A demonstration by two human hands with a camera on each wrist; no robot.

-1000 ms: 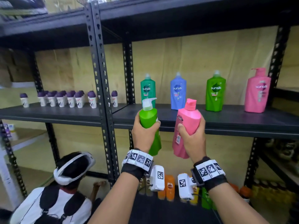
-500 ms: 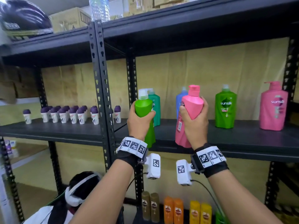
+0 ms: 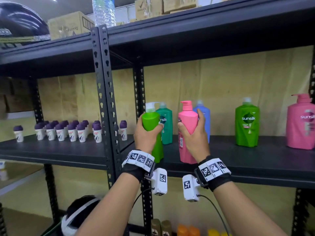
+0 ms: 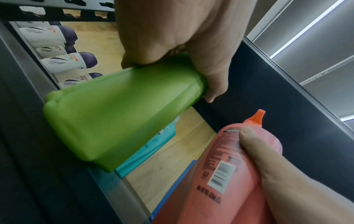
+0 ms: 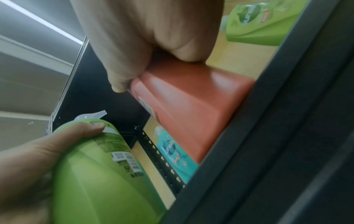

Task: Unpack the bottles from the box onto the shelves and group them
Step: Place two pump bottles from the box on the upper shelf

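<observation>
1. The setting is a stockroom with black metal racking against a pale board wall; the middle shelf (image 3: pixel 238 160) carries the bottles being sorted.
2. Nearest the camera, the left hand (image 3: pixel 146 135) has its fingers and thumb curled round the upper body of a green pump bottle (image 3: pixel 153 126), and the right hand (image 3: pixel 194 137) is wrapped likewise round a pink pump bottle (image 3: pixel 186 120). Both bottles are upright, with their bases at the shelf's front edge.
3. Just behind them stand a teal bottle (image 3: pixel 166 123) and a blue bottle (image 3: pixel 204 116); farther right on the same shelf are a matching green Sunsilk bottle (image 3: pixel 247 123) and a large pink Sunsilk bottle (image 3: pixel 300 123), well apart from the held pair.
4. On the left bay stand 2 or more rows of small purple-capped roll-ons (image 3: pixel 71 132).
5. Risk, as a judgement: set down here, green and pink would land in front of teal and blue, not with their own colours, spoiling the grouping. Pushing forward could also knock the teal bottle, which sits close behind the green one.
6. The wrist views show what the head view hides: barcode labels face the person, and each base sits near the shelf lip. Whether the bases touch it cannot be told.
</observation>
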